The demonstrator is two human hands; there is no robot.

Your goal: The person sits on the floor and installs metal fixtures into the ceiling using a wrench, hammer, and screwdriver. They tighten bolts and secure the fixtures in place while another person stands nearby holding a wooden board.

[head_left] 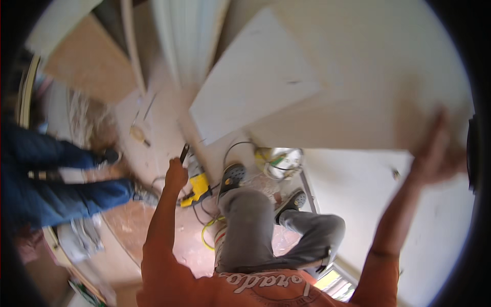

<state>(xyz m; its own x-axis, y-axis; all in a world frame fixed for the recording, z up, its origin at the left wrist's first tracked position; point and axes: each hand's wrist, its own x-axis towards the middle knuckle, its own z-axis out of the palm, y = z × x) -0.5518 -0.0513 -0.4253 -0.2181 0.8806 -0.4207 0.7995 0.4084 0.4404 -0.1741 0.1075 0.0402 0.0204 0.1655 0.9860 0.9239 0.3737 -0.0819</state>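
My left hand [176, 174] is closed around a black-handled tool [184, 152], whose far end I cannot make out. Raised at the right, my right hand [434, 153] grips the lower edge of a large white board [358, 112], with a finger or thumb stretched along its face. Motion blurs that hand. A smaller white panel [261, 77] with a few dark marks overlaps the large board on its left. Below my left hand, a yellow and grey power tool [197, 189] sits near the floor.
A person in blue jeans [66, 189] stands at the left. A yellow cable [206, 238] and dark cords lie near my feet. Beyond my shoes is a bucket-like container [284, 162]. A brown board [92, 61] leans at the upper left, and a pale wall [358, 189] rises at the right.
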